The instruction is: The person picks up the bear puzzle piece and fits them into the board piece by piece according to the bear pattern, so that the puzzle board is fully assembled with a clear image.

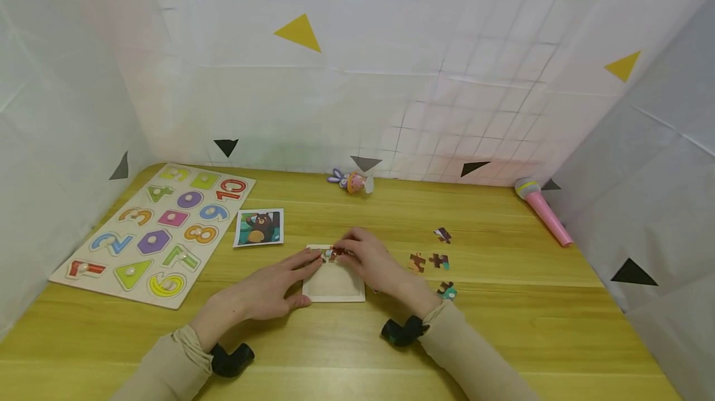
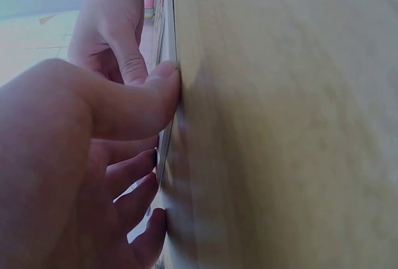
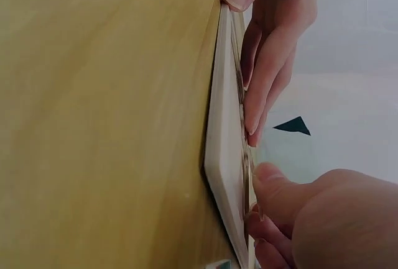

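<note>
Two tan sleeves [image 1: 167, 367] are closest to me, a black gadget [image 1: 233, 360] at each wrist. Right between the left hand [image 1: 265, 292] and right hand [image 1: 375, 261] sits one shallow wooden tray [image 1: 335, 286], flat on the counter [image 1: 313, 364]. Left's spread pretty straight, fingertips at the tray's top-left, thumb by the near corner, not gripping anything. Right has bent fingers pinching what looks like one puzzle piece [image 1: 337, 253] at the far edge. I count four loose pieces [image 1: 439, 261] plainly off to the right, plus one bear card [image 1: 259, 227], one number board [image 1: 177, 236], one bunny-eared toy [image 1: 354, 182], one pink mic [image 1: 547, 218].
</note>
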Demonstrator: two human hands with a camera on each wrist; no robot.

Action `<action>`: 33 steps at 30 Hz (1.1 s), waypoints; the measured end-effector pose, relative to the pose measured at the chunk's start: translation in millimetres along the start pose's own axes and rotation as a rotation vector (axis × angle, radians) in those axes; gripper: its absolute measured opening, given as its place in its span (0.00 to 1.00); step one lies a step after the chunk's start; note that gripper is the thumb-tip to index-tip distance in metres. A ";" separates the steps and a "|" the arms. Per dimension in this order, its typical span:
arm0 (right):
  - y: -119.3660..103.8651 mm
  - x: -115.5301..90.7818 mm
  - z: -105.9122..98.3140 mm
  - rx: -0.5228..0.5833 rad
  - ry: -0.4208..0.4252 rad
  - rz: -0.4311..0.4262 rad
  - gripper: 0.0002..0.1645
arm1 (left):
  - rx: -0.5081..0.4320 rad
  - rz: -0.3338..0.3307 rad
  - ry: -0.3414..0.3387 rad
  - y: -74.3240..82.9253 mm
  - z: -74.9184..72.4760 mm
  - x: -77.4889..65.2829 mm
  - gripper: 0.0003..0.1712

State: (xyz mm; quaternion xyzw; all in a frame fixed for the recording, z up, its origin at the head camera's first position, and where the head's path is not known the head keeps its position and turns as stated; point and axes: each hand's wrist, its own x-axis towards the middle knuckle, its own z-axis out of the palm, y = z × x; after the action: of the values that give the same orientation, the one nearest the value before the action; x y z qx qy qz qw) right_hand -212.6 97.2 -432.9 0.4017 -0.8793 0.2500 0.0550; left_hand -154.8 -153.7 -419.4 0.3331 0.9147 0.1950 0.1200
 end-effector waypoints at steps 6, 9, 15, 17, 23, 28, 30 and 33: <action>-0.9 1.6 1.9 0.020 -0.009 0.003 0.13 | -0.003 -0.003 -0.004 0.5 -0.4 -0.3 0.40; -0.9 1.9 3.5 0.027 -0.001 -0.001 0.12 | -0.004 -0.003 -0.003 1.0 -0.5 -0.3 0.40; 1.0 1.5 7.6 0.041 0.018 0.011 0.12 | 0.000 0.013 0.009 2.4 0.6 0.8 0.40; 1.2 1.6 8.3 0.049 0.026 0.010 0.12 | 0.004 0.012 0.009 2.1 0.8 1.0 0.40; 1.2 2.1 8.7 0.078 0.036 0.010 0.13 | 0.008 -0.007 0.002 1.4 0.9 1.3 0.39; 1.3 2.2 9.0 0.084 0.028 0.036 0.14 | 0.030 -0.007 0.004 4.2 0.5 1.2 0.39; 0.7 2.1 9.3 0.096 0.034 0.046 0.13 | 0.046 -0.011 0.008 6.7 0.4 1.7 0.39; 1.0 1.4 10.4 0.119 0.049 0.079 0.12 | 0.073 -0.025 0.015 11.0 0.6 3.5 0.39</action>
State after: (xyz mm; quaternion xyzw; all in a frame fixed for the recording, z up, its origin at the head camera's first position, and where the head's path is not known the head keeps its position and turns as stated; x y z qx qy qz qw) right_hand -213.2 91.8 -442.0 0.3632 -0.8764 0.3134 0.0427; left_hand -151.0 -143.5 -415.5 0.3245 0.9261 0.1625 0.1033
